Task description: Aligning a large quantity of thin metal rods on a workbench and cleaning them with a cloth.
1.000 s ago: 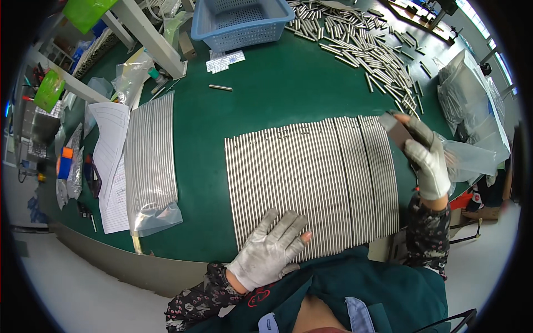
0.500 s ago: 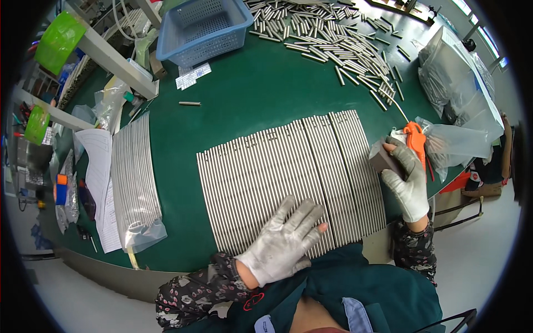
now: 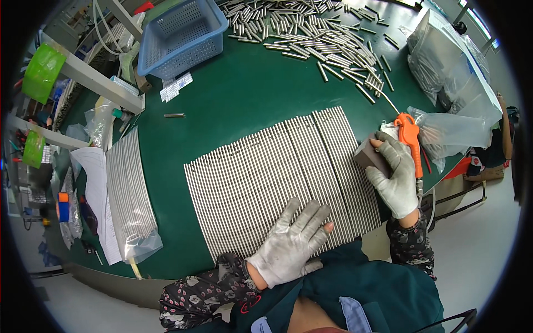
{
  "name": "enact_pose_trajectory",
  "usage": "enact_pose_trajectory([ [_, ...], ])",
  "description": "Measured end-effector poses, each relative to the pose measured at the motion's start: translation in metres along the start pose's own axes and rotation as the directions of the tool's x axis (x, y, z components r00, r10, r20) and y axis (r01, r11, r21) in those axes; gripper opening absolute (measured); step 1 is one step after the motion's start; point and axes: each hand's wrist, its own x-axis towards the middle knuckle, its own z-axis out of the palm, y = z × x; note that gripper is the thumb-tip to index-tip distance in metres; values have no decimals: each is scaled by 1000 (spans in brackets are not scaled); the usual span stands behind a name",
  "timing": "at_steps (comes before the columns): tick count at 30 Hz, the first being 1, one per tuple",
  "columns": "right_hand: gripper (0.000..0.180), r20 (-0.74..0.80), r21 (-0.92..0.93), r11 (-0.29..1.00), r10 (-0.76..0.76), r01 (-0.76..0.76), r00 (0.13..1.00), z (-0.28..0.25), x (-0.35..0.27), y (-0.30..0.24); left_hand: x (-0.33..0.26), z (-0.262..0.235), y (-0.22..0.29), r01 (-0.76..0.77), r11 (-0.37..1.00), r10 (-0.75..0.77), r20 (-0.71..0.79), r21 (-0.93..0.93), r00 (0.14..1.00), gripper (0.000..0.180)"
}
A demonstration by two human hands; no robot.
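Green table (image 3: 233, 105) carries a sheet of metal rods (image 3: 277, 172). Left hand (image 3: 291, 241) lies flat, released, at 6 o'clock; right hand (image 3: 391, 177) grasps a dark block (image 3: 369, 158) at 3 o'clock.

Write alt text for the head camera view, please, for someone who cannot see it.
A person in pale work gloves presses the left hand flat on a wide sheet of side-by-side metal rods on a green table, while the right hand holds a small dark block at the sheet's right edge. Loose rods, a blue basket and an orange air gun lie nearby.
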Motion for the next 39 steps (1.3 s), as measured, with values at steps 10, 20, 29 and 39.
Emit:
enact_pose_trajectory([
  [10,52,-26,-47,999,5,-6,1000,2,-6,4,25,-8,-42,47,993,-38,-75,113,996,86],
  [20,53,-131,-45,999,-8,3,991,19,-16,21,21,-12,-45,52,995,-48,-56,79,997,91],
  [29,50,-174,-29,999,-50,45,983,22,-15,24,47,-44,-110,121,991,-101,-280,57,955,64],
  [39,50,-159,-1,997,-72,73,985,22,-12,20,60,-60,-178,532,798,-294,-587,284,754,51],
])
